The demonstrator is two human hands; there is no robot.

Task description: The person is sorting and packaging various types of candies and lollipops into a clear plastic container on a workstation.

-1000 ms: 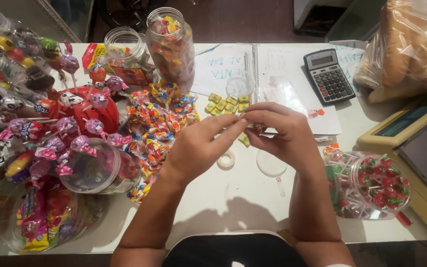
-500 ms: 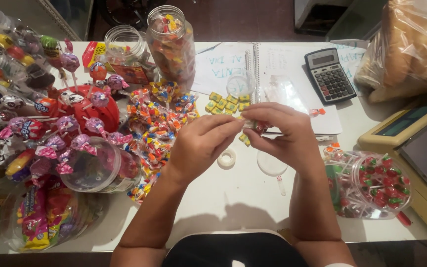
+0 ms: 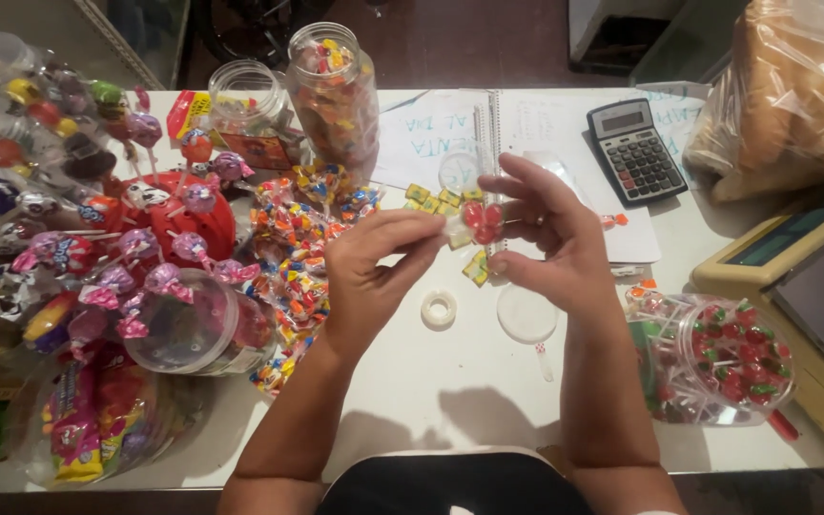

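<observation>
Pinched between both hands, left hand (image 3: 374,277) and right hand (image 3: 555,243), red lollipops (image 3: 482,219) are bunched together above the white table (image 3: 450,381), near a tape roll (image 3: 439,309).

One head-worn camera looks steeply down, from close above, at the white table (image 3: 450,401); the near table edge runs along the frame's bottom.

Bare table (image 3: 450,381) between candy pile (image 3: 302,257) and lollipop jar (image 3: 717,358)
</observation>
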